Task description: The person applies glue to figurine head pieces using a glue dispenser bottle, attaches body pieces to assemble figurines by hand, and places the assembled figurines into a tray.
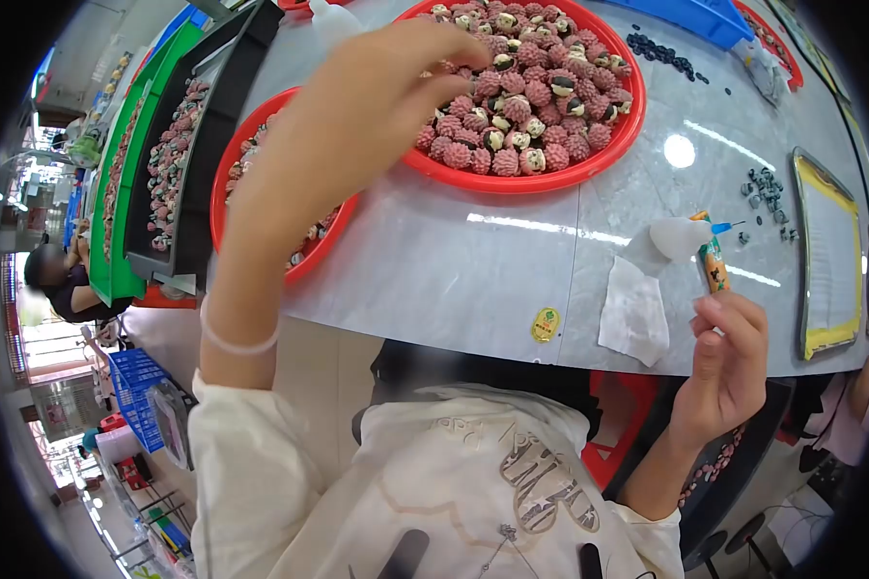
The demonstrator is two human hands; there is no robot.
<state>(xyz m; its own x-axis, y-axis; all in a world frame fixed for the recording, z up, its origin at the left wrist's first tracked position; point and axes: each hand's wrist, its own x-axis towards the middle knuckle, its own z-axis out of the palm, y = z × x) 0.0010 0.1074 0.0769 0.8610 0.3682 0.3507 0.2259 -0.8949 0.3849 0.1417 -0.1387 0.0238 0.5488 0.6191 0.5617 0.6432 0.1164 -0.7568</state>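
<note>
My left hand [396, 82] reaches over a red basin [589, 179] heaped with small pink, knobbly pieces [541, 92], many with cream and black parts. Its thumb and fingers are apart at the pile's left side, with nothing visible between them. Near the table's front edge, my right hand [724, 372] is raised with its fingers curled toward the thumb. Whatever may be in that pinch is too small to make out. Just beyond it lie an orange and green tube [714, 268] and a white squeeze bottle [678, 237] with a blue needle tip.
A white cloth [634, 314] and a gold sticker [546, 325] lie near the front edge. Small dark pieces [765, 190] sit beside a yellow-edged tray [827, 256]. Another red basin [333, 241] is under my left forearm. Black [217, 125] and green trays [116, 275] stand left; a person sits beyond.
</note>
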